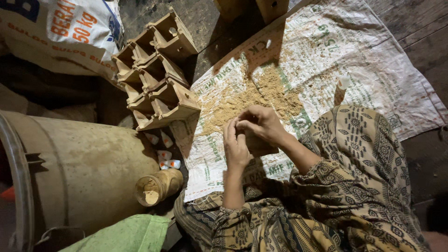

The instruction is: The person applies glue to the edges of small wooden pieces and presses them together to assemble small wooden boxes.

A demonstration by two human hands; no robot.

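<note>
**Both hands closed on a small block over the sawdust heap**

My left hand (235, 147) and right hand (261, 123) meet in front of me, fingers curled around a small tan wooden block (258, 144) that sits between them. The left cups it from the side and the right folds over its top. I cannot see the block's upper face, because my fingers hide it.

I take the pale heap of sawdust-like powder (254, 98) as my landmark. The block hangs just on the near side of it, over the white woven plastic sack sheet (382, 70) on which the heap lies. To the left of the heap, off the sheet, stands a stack of open tan wooden box moulds (156, 74). Nearer to me on that side lie a few small white tubes with orange ends (165, 156), and beside them a round jar lying on its side with powder at its mouth (156, 186). Right of the heap a small white-capped bottle (342, 86) stands upright on the sheet.

The risks I judge from here:
- The grip is all fingertips, so a twist could drop the block into the heap and scatter powder past the sheet.
- My patterned sleeve hangs low, and a swing of the right forearm could knock the bottle over.
- The jar lies open, so a nudge from my knee would spill it.
</note>
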